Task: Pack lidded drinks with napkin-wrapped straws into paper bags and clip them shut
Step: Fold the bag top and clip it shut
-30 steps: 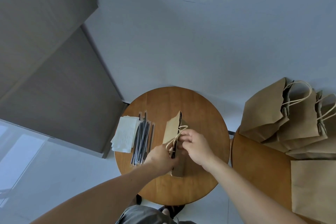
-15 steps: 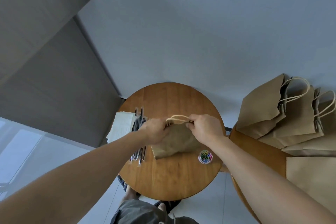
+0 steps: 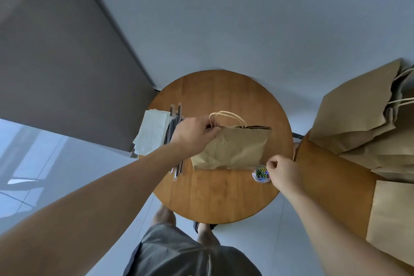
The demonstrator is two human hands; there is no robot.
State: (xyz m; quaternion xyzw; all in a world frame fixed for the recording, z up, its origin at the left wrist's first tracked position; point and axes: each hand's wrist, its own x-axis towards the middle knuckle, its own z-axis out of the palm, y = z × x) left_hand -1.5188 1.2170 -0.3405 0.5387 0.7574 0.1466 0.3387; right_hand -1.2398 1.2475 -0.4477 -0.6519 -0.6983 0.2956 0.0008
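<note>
A brown paper bag [image 3: 235,148] with twine handles stands on the round wooden table [image 3: 221,199], its top edges pressed together. My left hand [image 3: 193,134] pinches the bag's top left corner by the handles. My right hand [image 3: 283,173] is at a small clear tub of coloured paper clips [image 3: 259,173] by the bag's lower right corner, fingertips pinched together over the tub; whether they hold a clip is not visible. What is inside the bag is hidden.
White napkins [image 3: 152,132] and wrapped black straws [image 3: 173,125] lie at the table's left edge, partly under my left arm. A second wooden table [image 3: 331,177] on the right carries several more paper bags [image 3: 363,119] and a flat one [image 3: 394,222].
My right hand has let go of the bag's top and dropped to the paper clip tub. The left hand keeps hold of the bag's top, and the view has closed in.
</note>
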